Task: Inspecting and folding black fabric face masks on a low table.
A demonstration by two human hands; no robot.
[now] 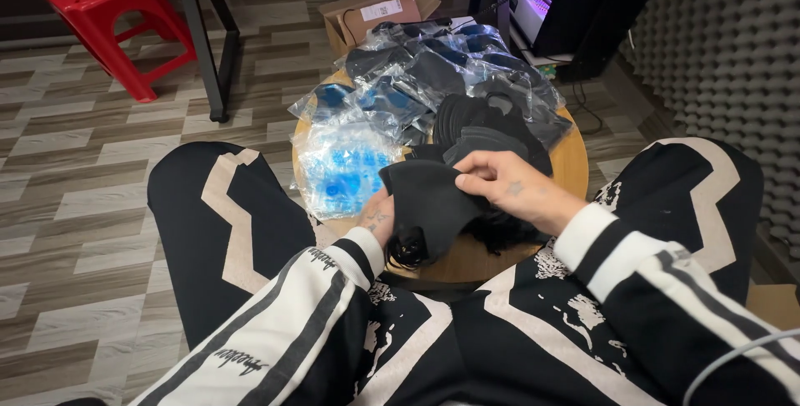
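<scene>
I'm gripping the black fabric piece [429,198] with both hands: left hand [377,221] pinching underneath, right hand [500,183] pinching its far-right edge, long axis slanting near-left over the round wooden table [571,169].

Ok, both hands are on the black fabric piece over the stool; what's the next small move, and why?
Probably spread it flat: the black fabric piece hangs crumpled between the left hand and right hand, each pinching an edge, above the round wooden stool crowded with clear bagged pieces.
</scene>
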